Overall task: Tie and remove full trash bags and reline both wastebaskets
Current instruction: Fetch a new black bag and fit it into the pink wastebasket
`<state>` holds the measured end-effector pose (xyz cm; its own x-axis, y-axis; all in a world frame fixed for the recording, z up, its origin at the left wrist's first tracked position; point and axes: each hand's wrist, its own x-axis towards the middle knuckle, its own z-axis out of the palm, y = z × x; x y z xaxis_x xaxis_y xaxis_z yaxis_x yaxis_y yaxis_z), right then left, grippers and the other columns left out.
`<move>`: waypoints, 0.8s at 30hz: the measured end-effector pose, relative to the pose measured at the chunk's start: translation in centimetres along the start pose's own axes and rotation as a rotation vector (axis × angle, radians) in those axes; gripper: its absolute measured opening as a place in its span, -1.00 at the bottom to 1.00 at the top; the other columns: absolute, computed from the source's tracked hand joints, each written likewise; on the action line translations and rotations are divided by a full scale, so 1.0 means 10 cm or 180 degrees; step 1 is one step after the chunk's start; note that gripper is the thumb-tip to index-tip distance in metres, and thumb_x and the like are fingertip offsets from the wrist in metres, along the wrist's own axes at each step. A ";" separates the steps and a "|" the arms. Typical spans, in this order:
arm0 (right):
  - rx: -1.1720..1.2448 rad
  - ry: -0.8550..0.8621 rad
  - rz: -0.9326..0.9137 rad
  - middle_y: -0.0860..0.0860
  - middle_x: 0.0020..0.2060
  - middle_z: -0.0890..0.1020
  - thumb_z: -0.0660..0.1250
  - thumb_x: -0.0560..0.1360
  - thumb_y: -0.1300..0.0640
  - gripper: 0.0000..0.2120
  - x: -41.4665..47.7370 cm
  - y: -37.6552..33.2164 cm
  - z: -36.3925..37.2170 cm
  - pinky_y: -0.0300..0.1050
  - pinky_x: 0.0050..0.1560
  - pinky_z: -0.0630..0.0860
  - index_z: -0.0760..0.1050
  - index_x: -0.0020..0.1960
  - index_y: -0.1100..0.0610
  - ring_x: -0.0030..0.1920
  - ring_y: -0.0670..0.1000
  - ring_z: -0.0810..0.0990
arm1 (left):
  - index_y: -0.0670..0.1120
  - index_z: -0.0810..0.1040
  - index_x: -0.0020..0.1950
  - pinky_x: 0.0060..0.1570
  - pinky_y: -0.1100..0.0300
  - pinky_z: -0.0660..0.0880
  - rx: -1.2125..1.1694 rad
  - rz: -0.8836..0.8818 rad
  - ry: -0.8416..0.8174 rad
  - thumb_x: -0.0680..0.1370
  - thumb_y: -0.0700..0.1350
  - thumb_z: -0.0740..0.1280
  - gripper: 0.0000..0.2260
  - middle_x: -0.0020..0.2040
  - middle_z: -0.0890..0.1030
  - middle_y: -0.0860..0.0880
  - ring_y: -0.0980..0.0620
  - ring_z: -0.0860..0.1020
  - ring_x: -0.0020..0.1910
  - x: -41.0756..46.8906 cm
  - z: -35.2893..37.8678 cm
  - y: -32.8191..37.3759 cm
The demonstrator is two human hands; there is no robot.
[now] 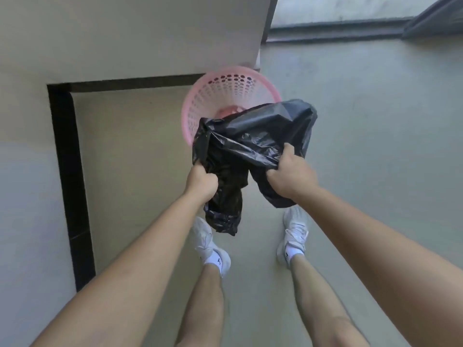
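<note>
Black plastic bag (253, 136) bunched in both fists. Left grip (202, 182) curled tight on bag's left edge; right grip (292, 176) clenched on right edge, thumb on top. Bag held in air, stretched between grips, loose tail hanging below left grip. Pink perforated basket (200, 106) on floor (363, 121) just behind bag, against wall (125, 33) corner, pink bottom showing. Bag covers basket's near rim. White shoes (295, 229) below.

Bare concrete floor (363, 121), plain home corner.
</note>
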<state>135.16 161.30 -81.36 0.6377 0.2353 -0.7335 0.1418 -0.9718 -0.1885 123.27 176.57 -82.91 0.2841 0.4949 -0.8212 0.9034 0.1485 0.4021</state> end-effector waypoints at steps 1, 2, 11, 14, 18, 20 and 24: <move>0.0047 0.0019 0.0001 0.18 0.27 0.51 0.23 0.49 0.05 -0.34 0.05 0.07 0.07 0.08 0.11 0.43 0.10 0.53 0.15 0.23 0.27 0.51 | -0.09 0.41 0.39 0.12 0.07 0.49 -0.0034 -0.0027 0.0029 0.47 -0.38 0.11 -0.50 0.17 0.58 -0.13 -0.16 0.53 0.08 0.03 0.08 -0.08; 0.0149 0.0023 -0.0045 0.16 0.30 0.47 0.24 0.49 0.06 -0.35 0.09 0.12 0.12 0.08 0.16 0.42 0.14 0.53 0.13 0.26 0.25 0.48 | -0.09 0.43 0.36 0.10 0.07 0.49 -0.0062 -0.0050 0.0080 0.47 -0.37 0.11 -0.51 0.16 0.58 -0.12 -0.16 0.53 0.05 0.06 0.13 -0.15; -0.0350 0.0070 -0.1037 0.22 0.54 0.14 0.16 0.47 0.17 -0.57 0.89 -0.07 0.27 0.17 0.54 -0.06 0.42 0.33 0.03 0.56 0.31 -0.11 | -0.16 0.43 0.08 0.04 -0.02 0.46 0.0379 0.0556 0.1354 0.54 -0.15 0.19 -0.84 0.15 0.47 -0.19 -0.25 0.51 0.03 0.53 0.09 -0.25; -0.0756 -0.0268 -0.1337 0.29 0.38 0.34 0.16 0.49 0.15 -0.61 1.17 -0.22 0.46 0.17 0.51 0.06 0.44 0.30 0.13 0.50 0.34 0.08 | -0.16 0.45 0.14 -0.06 0.06 0.33 0.0933 0.0941 0.1475 0.56 -0.10 0.16 -0.78 0.17 0.46 -0.17 -0.22 0.48 0.05 0.71 0.06 -0.27; -0.0648 -0.0699 -0.1161 0.26 0.28 0.46 0.13 0.53 0.15 -0.76 1.43 -0.39 0.66 0.06 0.31 0.32 0.38 0.18 0.15 0.34 0.30 0.36 | -0.13 0.35 -0.09 -0.17 0.03 0.30 0.1721 0.1619 0.1463 0.54 -0.04 0.13 -0.84 -0.11 0.47 -0.12 -0.14 0.38 -0.10 0.96 0.03 -0.26; -0.0379 -0.0739 -0.1134 0.22 0.27 0.50 0.14 0.55 0.18 -0.74 1.57 -0.44 0.70 -0.02 0.17 0.37 0.39 0.22 0.18 0.27 0.24 0.46 | -0.13 0.31 -0.19 -0.23 0.05 0.26 0.2077 0.2107 0.1472 0.54 0.01 0.13 -0.77 -0.25 0.38 -0.05 -0.10 0.33 -0.18 1.12 0.06 -0.22; -0.0082 -0.0628 -0.1099 0.20 0.33 0.47 0.14 0.55 0.21 -0.62 1.89 -0.53 0.74 -0.07 0.19 0.37 0.36 0.36 0.21 0.31 0.21 0.44 | -0.08 0.30 -0.33 -0.34 0.12 0.20 0.2636 0.2211 0.1542 0.59 0.16 0.04 -0.58 -0.39 0.35 0.00 -0.09 0.34 -0.37 1.55 0.08 0.00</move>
<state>140.88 171.02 -99.07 0.3917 0.5445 -0.7417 0.3430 -0.8344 -0.4314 127.95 183.59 -95.96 0.8058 0.5501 -0.2195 0.5868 -0.7916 0.1703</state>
